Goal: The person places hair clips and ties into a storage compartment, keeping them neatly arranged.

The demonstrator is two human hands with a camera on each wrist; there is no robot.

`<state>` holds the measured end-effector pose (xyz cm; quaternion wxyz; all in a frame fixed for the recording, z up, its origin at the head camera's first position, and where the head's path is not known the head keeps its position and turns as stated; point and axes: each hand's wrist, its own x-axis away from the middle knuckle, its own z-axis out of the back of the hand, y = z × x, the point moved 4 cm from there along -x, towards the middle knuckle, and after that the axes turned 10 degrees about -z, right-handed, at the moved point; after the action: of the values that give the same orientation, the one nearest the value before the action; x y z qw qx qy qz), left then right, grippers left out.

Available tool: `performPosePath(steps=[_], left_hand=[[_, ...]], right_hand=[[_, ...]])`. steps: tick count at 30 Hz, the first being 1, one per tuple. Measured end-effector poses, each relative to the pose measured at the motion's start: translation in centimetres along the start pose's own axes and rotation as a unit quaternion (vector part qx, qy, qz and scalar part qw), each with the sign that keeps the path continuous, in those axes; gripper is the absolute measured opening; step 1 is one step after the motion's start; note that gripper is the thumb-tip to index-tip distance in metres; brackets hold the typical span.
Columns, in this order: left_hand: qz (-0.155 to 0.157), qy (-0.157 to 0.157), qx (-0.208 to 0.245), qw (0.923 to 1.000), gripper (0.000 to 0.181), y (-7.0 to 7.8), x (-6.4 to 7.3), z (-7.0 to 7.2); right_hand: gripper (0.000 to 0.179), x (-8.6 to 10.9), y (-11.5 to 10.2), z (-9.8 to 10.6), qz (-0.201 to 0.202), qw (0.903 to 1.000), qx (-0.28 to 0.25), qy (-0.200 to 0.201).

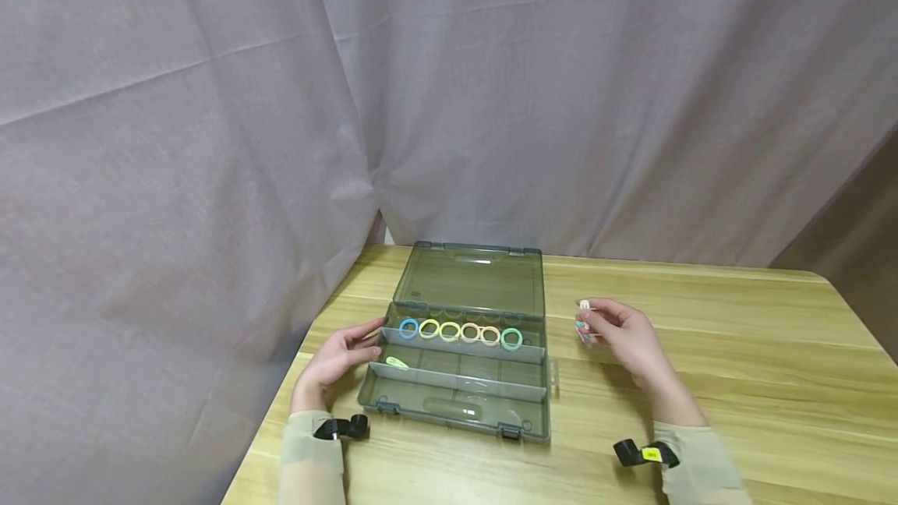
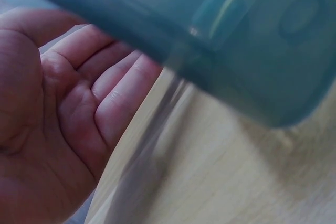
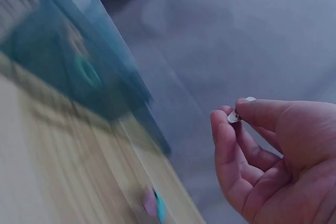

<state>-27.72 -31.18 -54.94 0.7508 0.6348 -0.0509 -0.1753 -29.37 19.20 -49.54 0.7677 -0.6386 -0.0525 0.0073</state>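
Note:
A translucent dark-green compartment box [image 1: 459, 405] lies with its lid folded back. Several coloured hair ties [image 1: 450, 331] stand in a row in its rear compartment. A light-green hair clip [image 1: 396, 362] lies at the left of the middle compartment. My left hand [image 1: 335, 361] rests against the box's left side, thumb at the rim; its fingertips pass behind the wall in the left wrist view. To the right of the box, my right hand [image 1: 627, 333] pinches a small white piece [image 3: 234, 117] between thumb and fingertips. Below it on the table are small pink and teal pieces [image 1: 581, 326].
The wooden table [image 1: 737, 365] extends to the right of the box. Grey curtains [image 1: 491, 100] hang behind and to the left of the table. The open lid [image 1: 473, 279] reaches toward the table's back edge.

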Motion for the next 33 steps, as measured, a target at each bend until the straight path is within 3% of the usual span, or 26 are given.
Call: performPosePath(steps=[5,10,15,21,26,33], left_hand=[[-0.006,0.005,0.000,1.0000,0.067,0.0,0.0,0.0],[-0.005,0.005,0.002,1.0000,0.067,-0.1,-0.3,0.0],[-0.003,0.008,-0.002,1.0000,0.067,-0.2,-0.4,0.2],[-0.009,0.004,-0.011,0.9999,0.065,-0.4,-0.5,0.4],[-0.006,0.007,-0.009,0.9999,0.065,-0.4,-0.5,0.5],[-0.003,0.009,-0.001,1.0000,0.066,-0.1,-0.5,0.3]], right_hand=[[0.037,0.0,-1.8,-4.8,0.022,0.9951,0.075,-0.060],[0.031,-0.1,-3.7,-9.8,0.076,0.9736,0.177,-0.123],[0.020,-0.7,-4.9,-15.4,0.108,0.9581,0.204,-0.169],[0.008,-1.3,-5.0,-21.4,0.118,0.9402,0.270,-0.170],[0.006,-1.4,-4.7,-24.6,0.131,0.9246,0.324,-0.152],[0.005,-1.2,-4.5,-26.3,0.120,0.9245,0.335,-0.137]])
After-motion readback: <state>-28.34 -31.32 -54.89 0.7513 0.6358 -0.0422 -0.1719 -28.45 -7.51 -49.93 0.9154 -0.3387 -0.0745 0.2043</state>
